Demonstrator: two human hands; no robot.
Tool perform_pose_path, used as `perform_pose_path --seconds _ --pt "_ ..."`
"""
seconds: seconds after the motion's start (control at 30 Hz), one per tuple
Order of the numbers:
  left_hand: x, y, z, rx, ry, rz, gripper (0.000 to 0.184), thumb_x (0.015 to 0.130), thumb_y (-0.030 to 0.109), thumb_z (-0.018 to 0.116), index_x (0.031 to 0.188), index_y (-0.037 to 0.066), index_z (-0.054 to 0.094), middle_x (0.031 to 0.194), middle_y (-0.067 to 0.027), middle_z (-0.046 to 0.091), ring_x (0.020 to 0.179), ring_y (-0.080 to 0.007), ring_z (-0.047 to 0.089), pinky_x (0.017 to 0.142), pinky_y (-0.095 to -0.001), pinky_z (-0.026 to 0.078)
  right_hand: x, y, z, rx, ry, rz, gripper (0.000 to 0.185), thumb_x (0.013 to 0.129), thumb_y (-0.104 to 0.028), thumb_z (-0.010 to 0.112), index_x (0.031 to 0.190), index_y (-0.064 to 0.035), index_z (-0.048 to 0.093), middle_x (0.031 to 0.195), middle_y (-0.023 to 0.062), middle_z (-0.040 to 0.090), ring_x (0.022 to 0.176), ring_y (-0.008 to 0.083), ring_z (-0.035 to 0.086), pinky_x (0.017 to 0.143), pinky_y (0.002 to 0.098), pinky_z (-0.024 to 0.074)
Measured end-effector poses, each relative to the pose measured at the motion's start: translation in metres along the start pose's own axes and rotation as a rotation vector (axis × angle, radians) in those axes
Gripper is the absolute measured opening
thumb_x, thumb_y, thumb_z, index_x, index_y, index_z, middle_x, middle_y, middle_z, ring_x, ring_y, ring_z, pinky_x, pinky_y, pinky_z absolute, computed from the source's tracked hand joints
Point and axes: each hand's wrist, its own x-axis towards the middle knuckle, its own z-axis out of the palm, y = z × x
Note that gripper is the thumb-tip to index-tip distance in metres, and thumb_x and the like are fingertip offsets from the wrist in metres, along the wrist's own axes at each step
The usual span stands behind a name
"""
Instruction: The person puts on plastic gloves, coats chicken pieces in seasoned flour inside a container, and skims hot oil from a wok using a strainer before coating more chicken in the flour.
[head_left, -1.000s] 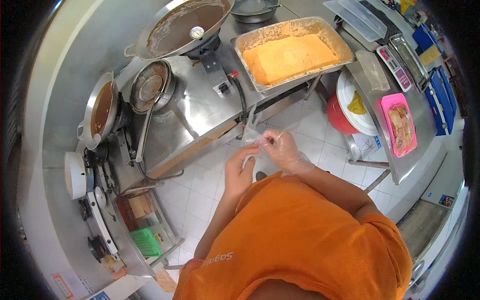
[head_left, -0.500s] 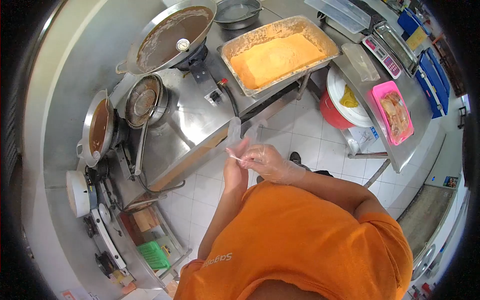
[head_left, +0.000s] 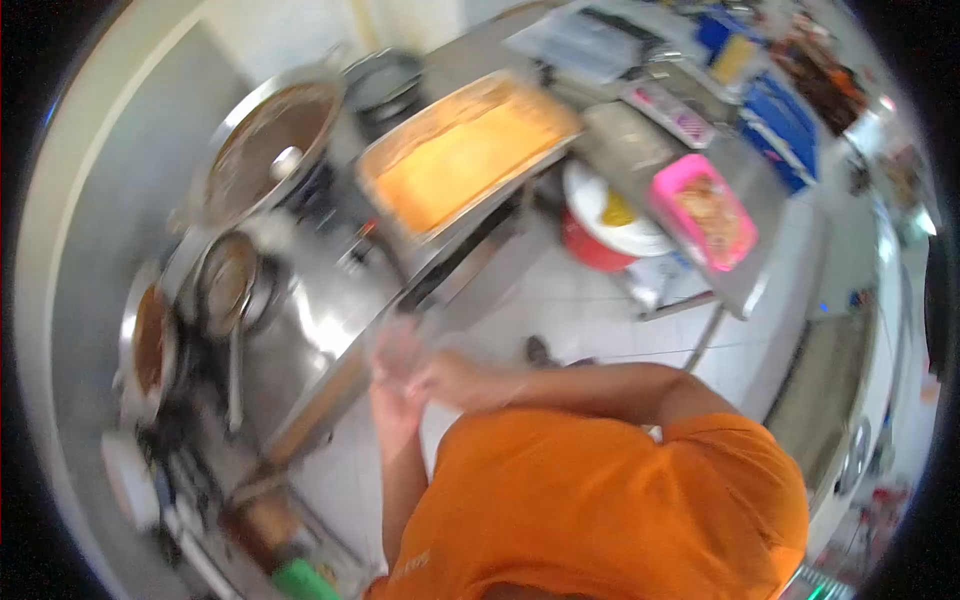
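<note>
My left hand (head_left: 396, 402) is raised in front of the orange shirt, near the edge of the steel counter. A clear plastic glove (head_left: 398, 345) covers its upper part, and its fingers are smeared by motion. My right hand (head_left: 452, 382), coming from the right across my body, is closed at the base of the left hand, pinching the glove there. The right hand also looks covered in thin clear plastic, though blur hides the detail.
Beyond the hands stands a metal tray (head_left: 548, 150) of orange-yellow powder. To the left are a large pan of brown liquid (head_left: 235, 185), a smaller pan (head_left: 130, 345) and a strainer (head_left: 240, 262). Rightward are a red bucket (head_left: 590, 250), a pink basket (head_left: 668, 205) of meat and a scale (head_left: 690, 125).
The view has swung, so the counter and its things sit further left and are blurred. Both hands stay together, the right still pinching the glove on the left.
</note>
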Motion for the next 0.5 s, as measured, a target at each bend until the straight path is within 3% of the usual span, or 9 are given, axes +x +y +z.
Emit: perform_pose_path --seconds 0.07,0.1,0.17,0.23,0.27,0.37,0.43,0.47,0.5 --pt "0.007 -0.022 -0.04 0.071 0.027 0.073 0.08 0.102 0.064 0.046 0.161 0.014 0.027 0.166 -0.0178 0.026 0.143 -0.0313 0.042 0.108 -0.0489 0.047 0.0 -0.002 -0.001 -0.015 -0.057 -0.129 0.015 0.088 -0.014 0.065 0.078 -0.0048 0.071 0.08 0.0231 0.067 0.076 0.0329 0.065 0.072 0.0435 0.0489" --pt "0.016 -0.036 -0.054 -0.077 0.065 0.075 0.078 0.104 0.062 0.043 0.162 0.014 0.025 0.167 -0.0165 0.026 0.146 -0.0313 0.039 0.11 -0.0512 0.044 -0.001 -0.004 0.0 -0.083 0.009 -0.107 0.016 0.087 -0.015 0.065 0.076 -0.005 0.071 0.079 0.0204 0.068 0.079 0.0319 0.066 0.072 0.0447 0.0486" --pt "0.016 -0.022 -0.032 -0.314 -0.224 0.068 0.071 0.108 0.055 0.04 0.163 0.014 0.022 0.167 -0.0124 0.026 0.151 -0.0324 0.031 0.116 -0.0509 0.039 -0.003 -0.006 0.002 -0.029 0.105 -0.013 0.018 0.085 -0.015 0.065 0.073 -0.0034 0.072 0.079 0.0176 0.07 0.079 0.0293 0.066 0.07 0.0452 0.0477" --pt "0.016 -0.014 -0.002 -0.488 -0.082 -0.036 0.074 0.106 0.059 0.04 0.162 0.014 0.025 0.166 -0.021 0.024 0.148 -0.0383 0.034 0.117 -0.0566 0.037 0.0 -0.014 0.007 0.228 0.16 0.127 0.017 0.084 -0.012 0.064 0.074 0.0 0.071 0.078 0.0174 0.07 0.074 0.026 0.066 0.067 0.044 0.0466" --pt "0.016 -0.012 0.005 -0.571 0.002 -0.086 0.075 0.105 0.061 0.04 0.162 0.014 0.027 0.165 -0.0253 0.022 0.147 -0.0413 0.035 0.117 -0.0594 0.036 -0.002 -0.018 0.001 0.212 0.142 0.127 0.015 0.082 -0.01 0.066 0.079 0.0025 0.073 0.078 0.0158 0.07 0.07 0.0221 0.063 0.067 0.0422 0.0465" --pt "0.052 -0.042 -0.021 -0.046 -0.083 -0.034 0.086 0.101 0.07 0.039 0.162 0.012 0.023 0.168 -0.0181 0.019 0.154 -0.0381 0.017 0.12 -0.0588 0.028 -0.004 -0.014 -0.004 0.316 -0.013 0.383 0.014 0.082 -0.011 0.067 0.086 -0.0007 0.075 0.081 0.0149 0.072 0.071 0.0263 0.067 0.071 0.0418 0.05" --pt "0.071 -0.061 -0.032 -0.02 -0.091 -0.076 0.091 0.099 0.072 0.041 0.164 0.013 0.017 0.168 -0.0186 0.018 0.154 -0.0402 0.017 0.117 -0.0602 0.03 -0.004 0.037 0.007 0.19 0.098 0.289 0.013 0.081 -0.012 0.068 0.087 -0.0018 0.074 0.084 0.0176 0.073 0.076 0.0313 0.07 0.073 0.044 0.0512" --pt "0.08 -0.069 -0.032 -0.172 -0.068 -0.135 0.093 0.098 0.072 0.044 0.165 0.015 0.013 0.167 -0.0215 0.019 0.151 -0.0434 0.023 0.114 -0.0618 0.034 -0.002 0.054 0.011 0.124 0.155 0.245 0.012 0.081 -0.012 0.069 0.087 -0.0024 0.074 0.085 0.019 0.073 0.078 0.0338 0.071 0.074 0.045 0.0519" --pt "0.089 -0.077 -0.033 -0.323 -0.043 -0.196 0.096 0.097 0.072 0.047 0.166 0.016 0.009 0.166 -0.0244 0.019 0.149 -0.0465 0.03 0.111 -0.0633 0.038 -0.004 0.047 0.008 0.101 0.183 0.338 0.015 0.081 -0.013 0.069 0.091 -0.003 0.073 0.092 0.0213 0.073 0.086 0.0371 0.071 0.079 0.0465 0.0514"
